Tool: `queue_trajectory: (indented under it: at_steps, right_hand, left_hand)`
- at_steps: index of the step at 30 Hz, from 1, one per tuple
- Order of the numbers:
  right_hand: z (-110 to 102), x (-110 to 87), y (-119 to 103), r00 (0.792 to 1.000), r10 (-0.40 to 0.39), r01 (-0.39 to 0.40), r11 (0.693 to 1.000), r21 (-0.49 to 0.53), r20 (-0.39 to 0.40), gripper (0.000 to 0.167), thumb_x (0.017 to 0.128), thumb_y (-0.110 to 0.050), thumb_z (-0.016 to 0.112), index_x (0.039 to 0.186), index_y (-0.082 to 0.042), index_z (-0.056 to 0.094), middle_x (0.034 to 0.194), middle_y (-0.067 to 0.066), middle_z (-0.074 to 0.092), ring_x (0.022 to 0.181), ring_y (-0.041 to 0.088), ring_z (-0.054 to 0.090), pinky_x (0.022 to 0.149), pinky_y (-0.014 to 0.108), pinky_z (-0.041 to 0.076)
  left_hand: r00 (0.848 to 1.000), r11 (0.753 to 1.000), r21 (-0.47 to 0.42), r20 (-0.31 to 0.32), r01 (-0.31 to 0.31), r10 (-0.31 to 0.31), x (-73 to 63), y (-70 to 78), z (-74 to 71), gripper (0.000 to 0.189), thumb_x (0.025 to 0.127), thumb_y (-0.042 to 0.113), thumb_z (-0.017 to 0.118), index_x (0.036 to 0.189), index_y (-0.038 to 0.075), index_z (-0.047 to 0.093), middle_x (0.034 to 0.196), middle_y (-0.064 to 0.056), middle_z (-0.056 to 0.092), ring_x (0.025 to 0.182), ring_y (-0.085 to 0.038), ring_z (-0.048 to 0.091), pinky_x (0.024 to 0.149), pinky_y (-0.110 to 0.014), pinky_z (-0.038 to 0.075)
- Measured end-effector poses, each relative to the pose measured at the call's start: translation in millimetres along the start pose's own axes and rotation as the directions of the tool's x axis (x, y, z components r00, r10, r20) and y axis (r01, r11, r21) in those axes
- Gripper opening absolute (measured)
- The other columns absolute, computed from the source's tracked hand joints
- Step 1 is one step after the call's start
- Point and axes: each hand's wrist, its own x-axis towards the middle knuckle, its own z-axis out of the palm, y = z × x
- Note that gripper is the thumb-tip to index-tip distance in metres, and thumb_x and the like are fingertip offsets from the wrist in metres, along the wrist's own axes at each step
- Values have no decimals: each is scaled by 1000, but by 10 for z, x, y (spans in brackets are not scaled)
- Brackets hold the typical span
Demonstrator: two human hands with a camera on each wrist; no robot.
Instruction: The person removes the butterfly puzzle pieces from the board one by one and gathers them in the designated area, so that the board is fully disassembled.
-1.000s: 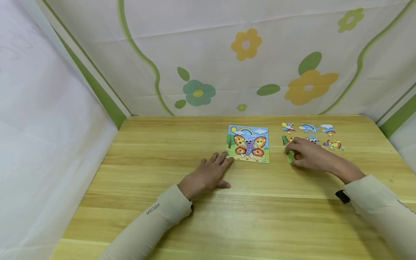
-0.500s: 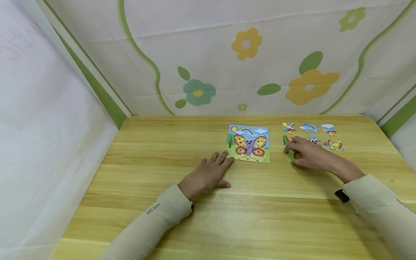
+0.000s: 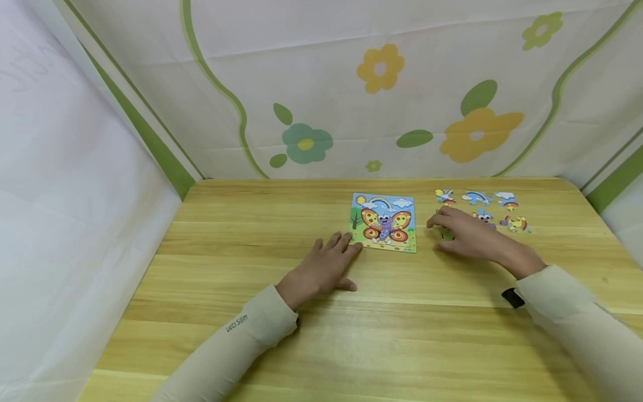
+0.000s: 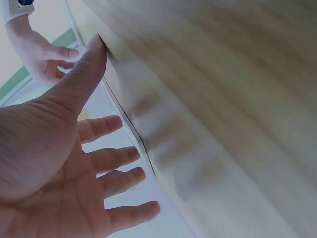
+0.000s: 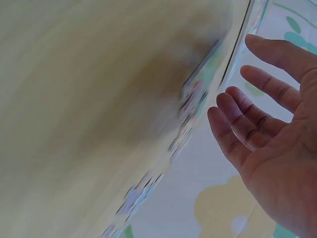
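A square butterfly picture board [image 3: 384, 222] lies on the wooden table. My left hand [image 3: 324, 272] lies flat beside it, fingers spread, fingertips at its lower left corner. The left wrist view shows the palm of that left hand [image 4: 59, 163] with nothing in it. My right hand [image 3: 467, 234] is over the left side of the jigsaw pieces, fingers loosely bent and thumb apart. Partly hidden between its thumb and fingers is a green jigsaw piece [image 3: 447, 235], low at the table. In the right wrist view the right hand [image 5: 270, 119] holds nothing.
Jigsaw pieces lie in rows right of the board, among them a rainbow piece [image 3: 477, 197], a cloud piece [image 3: 505, 196] and a yellow and purple piece [image 3: 516, 224]. A white cloth wall [image 3: 321, 72] with printed flowers rises behind the table.
My right hand has let go of the green jigsaw piece, its fingers and thumb parting, and has shifted a little left. The left hand and the board have stayed in place.
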Motion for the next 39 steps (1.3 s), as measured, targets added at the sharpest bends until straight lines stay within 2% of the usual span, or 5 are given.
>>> queue_trajectory:
  at_steps: [4,12,18,29,39]
  right_hand:
    - [25,145,-135,1000,-14,14,999,51,2,36,93,-9,78,127,-2,70,122,16,66,107,30,64,92,53,55]
    - [102,465,-375,996,-87,85,989,123,8,33,94,-4,73,127,-1,70,115,13,68,102,28,65,88,48,56]
    - [136,610,-445,995,-95,87,984,158,40,32,96,-3,73,128,-1,69,120,14,68,110,32,66,94,51,56]
    - [224,759,-471,988,-137,125,980,156,72,34,89,8,70,122,1,70,120,16,69,112,33,64,99,52,54]
    - [244,807,-492,984,-139,118,978,171,112,34,87,13,66,116,-3,72,113,13,68,103,27,62,93,48,53]
  left_hand:
    - [999,999,38,-17,-35,36,30,11,-28,94,91,54,73,167,19,30,176,-12,19,163,-35,20,124,-63,30]
    - [998,999,22,54,-27,25,112,-14,-38,96,90,54,73,168,23,27,176,-5,19,162,-28,23,126,-58,30]
    - [997,1000,7,73,-14,14,130,-10,-39,96,91,53,73,169,23,25,177,-4,18,163,-27,23,127,-56,30]
    - [996,1000,11,83,-14,13,142,8,-58,97,90,51,75,168,20,27,176,-8,19,163,-26,22,129,-55,27]
    - [997,1000,2,75,-30,30,135,-19,-48,97,91,52,74,168,20,26,176,-8,18,163,-26,22,127,-56,30]
